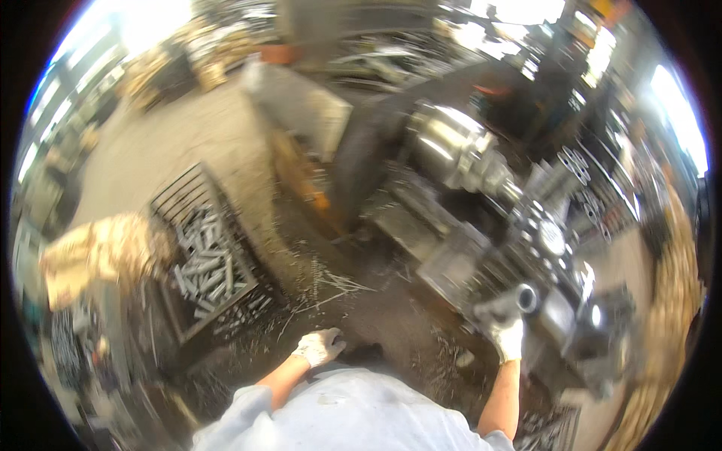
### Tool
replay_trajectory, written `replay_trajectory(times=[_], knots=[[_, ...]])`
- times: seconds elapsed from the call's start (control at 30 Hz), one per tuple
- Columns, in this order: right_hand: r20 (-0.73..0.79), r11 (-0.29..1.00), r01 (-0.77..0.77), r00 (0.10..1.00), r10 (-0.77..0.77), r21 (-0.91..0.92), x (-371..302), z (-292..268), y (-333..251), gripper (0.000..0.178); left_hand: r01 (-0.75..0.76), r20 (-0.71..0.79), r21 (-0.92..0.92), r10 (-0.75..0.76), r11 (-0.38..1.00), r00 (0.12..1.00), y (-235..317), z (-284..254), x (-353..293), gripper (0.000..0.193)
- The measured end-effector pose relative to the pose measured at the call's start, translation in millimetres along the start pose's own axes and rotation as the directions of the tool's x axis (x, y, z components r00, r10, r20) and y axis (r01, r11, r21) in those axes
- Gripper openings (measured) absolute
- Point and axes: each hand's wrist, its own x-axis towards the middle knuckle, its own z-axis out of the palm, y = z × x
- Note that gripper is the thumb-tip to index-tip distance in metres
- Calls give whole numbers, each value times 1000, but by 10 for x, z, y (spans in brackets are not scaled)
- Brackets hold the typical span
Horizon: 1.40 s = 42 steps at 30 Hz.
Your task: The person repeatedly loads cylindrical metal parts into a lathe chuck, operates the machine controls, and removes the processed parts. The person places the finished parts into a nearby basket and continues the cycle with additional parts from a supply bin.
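Observation:
My right hand (509,340), in a pale work glove, is closed around a short grey metal tube (502,304). The tube's round open end points right, beside the lathe-like machine (553,239). Blur hides part of the fingers. My left hand (319,347), also gloved, hangs in front of my body above the dark floor. Its fingers are loosely bent, with a gap to the thumb and nothing between them. Farther up on the machine is a shiny round metal chuck-like part (447,143).
At left stands a wire-sided crate (199,174) holding many short metal pieces (204,263). Beside it lies crumpled brown sacking (109,248). Thin metal strips (331,289) and shavings litter the floor. A grey panel (297,98) rises ahead. Brown wrapped material (665,301) lines the far right.

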Motion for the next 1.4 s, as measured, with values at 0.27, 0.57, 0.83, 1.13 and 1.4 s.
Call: replay_trajectory(times=[0.27,0.57,0.83,1.13,1.4], knots=[[384,963,101,903,-194,249,-430,1541,-750,39,124,-375,-279,-227,952,899,-982,421,-1464,49],[880,703,557,-117,-461,443,-2837,4210,-2636,45,559,-355,-681,-881,472,312,-2168,1340,-4020,52],[365,519,90,-811,-457,850,-5127,5097,-3870,32,-229,241,-960,-893,-162,-381,-1500,3162,-4838,45],[354,280,275,-890,-288,920,-6642,5781,-4486,53,-693,642,-721,386,9,-663,-661,4786,-4761,59],[-47,71,-44,-998,43,997,-6684,6355,-5607,49,-544,361,-772,479,-327,-800,-310,4555,-5464,47]])
